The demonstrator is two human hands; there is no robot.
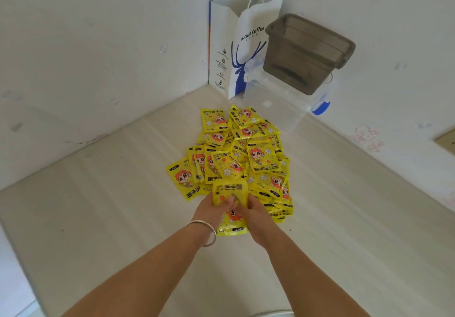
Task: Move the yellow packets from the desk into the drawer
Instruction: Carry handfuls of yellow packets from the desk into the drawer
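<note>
Left hand [213, 208] and right hand [259, 214] are both pinching a small stack of yellow packets [231, 208] at the near edge of the pile [242, 154] on the desk [103, 213]. Packets are looking light, floppy and glossy (likely slippery), so gripping the stack's side edges firmly seems safest.

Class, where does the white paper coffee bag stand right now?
In the head view, the white paper coffee bag stands upright in the far corner of the desk, against the wall, left of the grey tub.
</note>
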